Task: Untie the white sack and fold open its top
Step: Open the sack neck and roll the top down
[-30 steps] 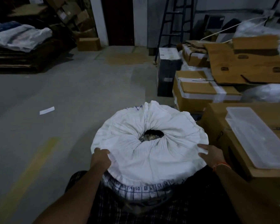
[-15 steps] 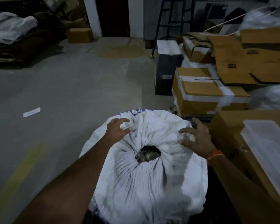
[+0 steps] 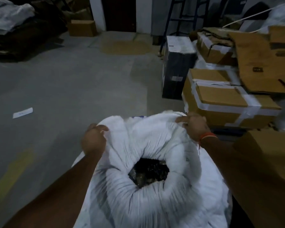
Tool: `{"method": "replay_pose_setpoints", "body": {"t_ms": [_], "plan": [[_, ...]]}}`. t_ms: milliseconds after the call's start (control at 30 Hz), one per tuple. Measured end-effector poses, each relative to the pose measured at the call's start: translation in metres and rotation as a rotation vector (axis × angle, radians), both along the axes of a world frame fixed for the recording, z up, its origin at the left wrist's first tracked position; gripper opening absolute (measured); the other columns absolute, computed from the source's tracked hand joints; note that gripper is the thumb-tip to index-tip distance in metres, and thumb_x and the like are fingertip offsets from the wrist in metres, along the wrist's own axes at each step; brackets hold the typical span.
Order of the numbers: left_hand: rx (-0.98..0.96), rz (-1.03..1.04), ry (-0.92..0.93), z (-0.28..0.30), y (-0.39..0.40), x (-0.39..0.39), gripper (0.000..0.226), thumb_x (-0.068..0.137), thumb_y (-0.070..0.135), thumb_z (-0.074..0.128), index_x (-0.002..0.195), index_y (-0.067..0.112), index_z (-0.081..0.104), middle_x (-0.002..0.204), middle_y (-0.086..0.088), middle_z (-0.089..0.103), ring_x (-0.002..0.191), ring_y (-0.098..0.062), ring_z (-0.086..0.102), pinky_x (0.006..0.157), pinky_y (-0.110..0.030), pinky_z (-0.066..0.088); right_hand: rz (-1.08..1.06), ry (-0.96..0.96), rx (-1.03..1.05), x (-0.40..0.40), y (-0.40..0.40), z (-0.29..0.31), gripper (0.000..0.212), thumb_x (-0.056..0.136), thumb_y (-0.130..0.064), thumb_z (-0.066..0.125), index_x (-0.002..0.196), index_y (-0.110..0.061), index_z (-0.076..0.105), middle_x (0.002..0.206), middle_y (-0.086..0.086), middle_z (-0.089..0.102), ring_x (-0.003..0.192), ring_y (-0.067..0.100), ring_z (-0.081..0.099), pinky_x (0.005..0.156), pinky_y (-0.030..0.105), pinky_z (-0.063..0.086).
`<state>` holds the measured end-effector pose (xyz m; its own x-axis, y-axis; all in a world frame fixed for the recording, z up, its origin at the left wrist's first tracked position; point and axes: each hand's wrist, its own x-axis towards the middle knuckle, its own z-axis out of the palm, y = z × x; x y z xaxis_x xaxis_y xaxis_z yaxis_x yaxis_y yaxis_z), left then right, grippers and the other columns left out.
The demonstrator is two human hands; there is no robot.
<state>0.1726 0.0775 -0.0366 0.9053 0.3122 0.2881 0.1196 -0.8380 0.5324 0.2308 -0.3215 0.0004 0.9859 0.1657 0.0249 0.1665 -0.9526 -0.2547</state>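
The white sack [image 3: 155, 145] stands right below me, its gathered top rolled outward around a small dark mouth [image 3: 149, 172] that shows dark contents. My left hand [image 3: 93, 139] is closed on the sack's cloth at the far left of the rim. My right hand [image 3: 193, 125], with an orange band at the wrist, is closed on the cloth at the far right of the rim. Both forearms reach over the sack's sides. No tie or string is visible.
Taped cardboard boxes [image 3: 225, 102] are stacked close on the right, with a black box [image 3: 178, 66] behind them and a ladder [image 3: 184, 14] at the back. Bare concrete floor [image 3: 64, 88] lies to the left, with a paper slip [image 3: 22, 113]. Dark piles fill the far left.
Both hands went from the sack's near edge to the far rim and closed on the cloth. The sack's mouth has widened, and the view has tipped down and closer.
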Motion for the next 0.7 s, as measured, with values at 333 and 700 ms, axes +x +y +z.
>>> {"method": "replay_pose_setpoints", "body": {"t_ms": [333, 700], "plan": [[0.137, 0.038, 0.201, -0.027, 0.035, -0.042, 0.024, 0.087, 0.025, 0.069, 0.11, 0.028, 0.075, 0.142, -0.012, 0.057, 0.128, -0.037, 0.057, 0.105, -0.048, 0.048, -0.041, 0.005, -0.035, -0.042, 0.045, -0.006, 0.04, 0.093, -0.029, 0.059, 0.132, -0.039, 0.06, 0.154, 0.01, 0.04, 0.143, 0.035, 0.031, 0.115, 0.055, 0.02], [0.521, -1.124, 0.364, -0.006, 0.0, -0.244, 0.13, 0.068, 0.095, 0.048, 0.161, 0.007, 0.023, 0.171, -0.008, 0.01, 0.158, -0.021, 0.005, 0.128, -0.04, 0.002, 0.574, 0.096, -0.161, -0.339, 0.067, -0.019, 0.111, 0.078, -0.08, 0.047, 0.159, -0.017, 0.004, 0.168, 0.012, 0.001, 0.155, 0.025, 0.0, 0.123, 0.041, 0.016]]}}
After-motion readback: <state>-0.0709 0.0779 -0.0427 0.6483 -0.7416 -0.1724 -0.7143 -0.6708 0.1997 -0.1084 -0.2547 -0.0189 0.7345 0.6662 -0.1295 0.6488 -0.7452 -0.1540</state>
